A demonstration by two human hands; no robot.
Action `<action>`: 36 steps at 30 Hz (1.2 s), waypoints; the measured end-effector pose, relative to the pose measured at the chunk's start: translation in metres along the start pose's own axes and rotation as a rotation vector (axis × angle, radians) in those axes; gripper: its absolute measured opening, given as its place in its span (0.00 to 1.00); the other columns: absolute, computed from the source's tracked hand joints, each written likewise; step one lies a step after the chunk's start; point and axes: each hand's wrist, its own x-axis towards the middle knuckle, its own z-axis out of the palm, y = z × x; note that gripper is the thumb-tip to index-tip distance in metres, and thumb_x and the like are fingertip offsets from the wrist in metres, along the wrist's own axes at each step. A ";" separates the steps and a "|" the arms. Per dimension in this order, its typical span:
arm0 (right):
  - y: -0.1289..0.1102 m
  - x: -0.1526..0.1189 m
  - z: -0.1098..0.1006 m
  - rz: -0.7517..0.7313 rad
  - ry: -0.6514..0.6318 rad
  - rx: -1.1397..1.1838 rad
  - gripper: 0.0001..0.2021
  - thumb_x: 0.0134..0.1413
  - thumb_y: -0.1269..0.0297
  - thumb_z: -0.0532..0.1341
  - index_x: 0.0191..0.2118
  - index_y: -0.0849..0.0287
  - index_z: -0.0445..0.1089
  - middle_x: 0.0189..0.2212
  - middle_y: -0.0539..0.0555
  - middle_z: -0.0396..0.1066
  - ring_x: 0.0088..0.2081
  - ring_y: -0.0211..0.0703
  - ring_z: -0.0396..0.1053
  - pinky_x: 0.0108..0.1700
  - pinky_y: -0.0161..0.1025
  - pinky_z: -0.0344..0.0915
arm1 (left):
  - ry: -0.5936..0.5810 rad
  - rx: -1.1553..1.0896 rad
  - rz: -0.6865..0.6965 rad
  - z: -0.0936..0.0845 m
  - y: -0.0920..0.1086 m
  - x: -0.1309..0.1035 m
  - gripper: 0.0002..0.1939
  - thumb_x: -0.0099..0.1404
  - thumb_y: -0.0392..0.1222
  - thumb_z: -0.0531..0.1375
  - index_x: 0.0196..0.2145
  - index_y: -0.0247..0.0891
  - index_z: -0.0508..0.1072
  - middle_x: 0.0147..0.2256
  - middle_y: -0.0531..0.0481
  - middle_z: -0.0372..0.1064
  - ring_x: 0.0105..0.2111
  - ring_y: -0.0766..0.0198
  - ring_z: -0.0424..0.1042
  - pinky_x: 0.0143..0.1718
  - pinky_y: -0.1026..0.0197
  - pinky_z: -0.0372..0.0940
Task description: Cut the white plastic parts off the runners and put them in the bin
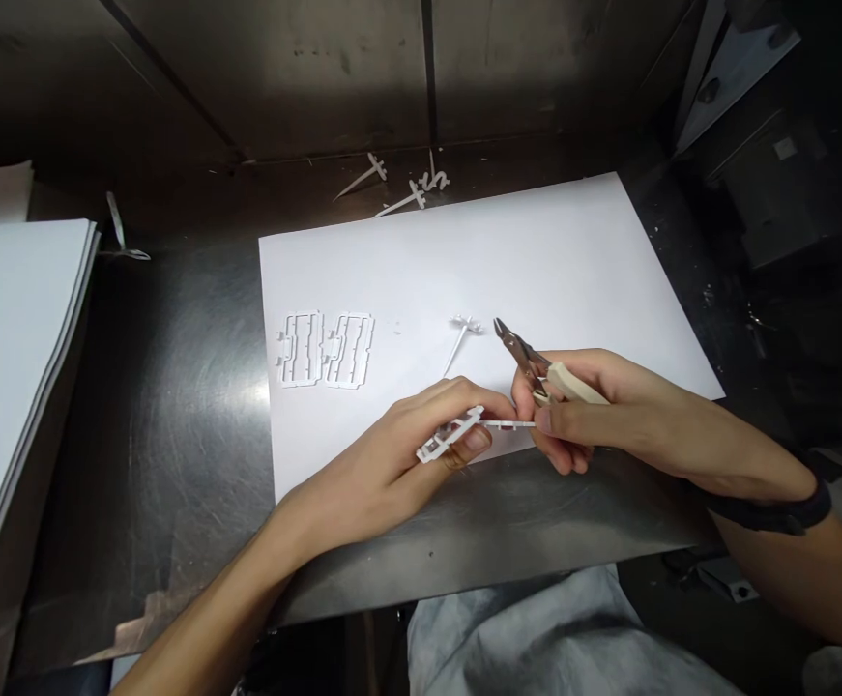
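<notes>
My left hand (421, 440) is closed around a white plastic frame part (450, 435), seen tilted between the thumb and fingers. A second thin white piece (511, 424) stretches from it to the fingertips of my right hand (587, 411); whether the two are joined I cannot tell. The right hand also grips side cutters (529, 360) with pale handles, their jaws slightly apart and pointing up and left. Beyond the hands a white sprue with a long stem (462, 333) lies on the paper. Two flat white frames (325, 350) rest side by side at the paper's left.
A white paper sheet (537, 251) covers part of the metal bench (174, 387). Several white sprue pieces (402, 193) lie behind it near the metal back wall (333, 77). At the left is a stack of white sheets (14, 338), with a thin white strip (127, 246) nearby.
</notes>
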 end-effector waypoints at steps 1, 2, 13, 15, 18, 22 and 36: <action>0.001 0.001 0.000 0.009 0.006 -0.012 0.02 0.69 0.68 0.67 0.44 0.55 0.75 0.30 0.49 0.75 0.31 0.42 0.72 0.34 0.33 0.68 | -0.009 0.008 -0.008 0.000 0.000 0.000 0.16 0.87 0.46 0.57 0.66 0.49 0.77 0.63 0.47 0.76 0.59 0.56 0.77 0.61 0.57 0.66; 0.002 0.001 -0.001 0.014 0.014 -0.022 0.01 0.70 0.67 0.67 0.44 0.55 0.75 0.30 0.49 0.74 0.31 0.42 0.71 0.33 0.33 0.68 | -0.011 0.014 -0.013 0.000 0.000 0.000 0.16 0.87 0.46 0.57 0.66 0.49 0.77 0.64 0.48 0.76 0.59 0.56 0.77 0.62 0.57 0.66; 0.004 0.004 0.000 0.022 0.022 -0.025 0.03 0.74 0.67 0.65 0.43 0.55 0.74 0.31 0.49 0.73 0.32 0.40 0.71 0.35 0.32 0.68 | -0.004 0.025 -0.022 -0.001 0.002 0.001 0.17 0.87 0.47 0.57 0.66 0.48 0.78 0.63 0.46 0.77 0.59 0.53 0.77 0.61 0.56 0.66; 0.002 0.003 0.001 0.016 0.010 -0.012 0.03 0.75 0.67 0.65 0.44 0.55 0.74 0.31 0.49 0.73 0.31 0.40 0.71 0.35 0.32 0.68 | 0.003 0.006 -0.026 -0.001 0.003 0.001 0.16 0.87 0.48 0.57 0.65 0.48 0.78 0.63 0.46 0.77 0.59 0.53 0.77 0.63 0.55 0.66; 0.002 0.004 0.000 -0.019 0.024 0.011 0.06 0.78 0.63 0.63 0.45 0.56 0.74 0.31 0.50 0.73 0.31 0.43 0.70 0.35 0.36 0.68 | 0.033 -0.087 -0.077 0.001 0.005 0.000 0.15 0.87 0.48 0.58 0.64 0.48 0.79 0.61 0.47 0.78 0.58 0.54 0.78 0.63 0.54 0.68; 0.003 0.008 -0.008 -0.204 0.226 -0.036 0.12 0.80 0.56 0.67 0.42 0.58 0.77 0.34 0.53 0.74 0.36 0.45 0.70 0.41 0.37 0.69 | 0.162 -0.567 -0.050 0.003 0.007 -0.003 0.17 0.88 0.52 0.54 0.63 0.45 0.77 0.55 0.43 0.81 0.51 0.55 0.81 0.53 0.54 0.78; 0.010 0.011 -0.005 -0.258 -0.224 0.244 0.24 0.86 0.47 0.57 0.37 0.58 0.69 0.18 0.47 0.67 0.13 0.35 0.52 0.20 0.31 0.56 | 0.451 -0.873 0.039 -0.009 0.021 -0.005 0.13 0.82 0.50 0.65 0.53 0.37 0.79 0.45 0.43 0.83 0.42 0.57 0.85 0.46 0.60 0.83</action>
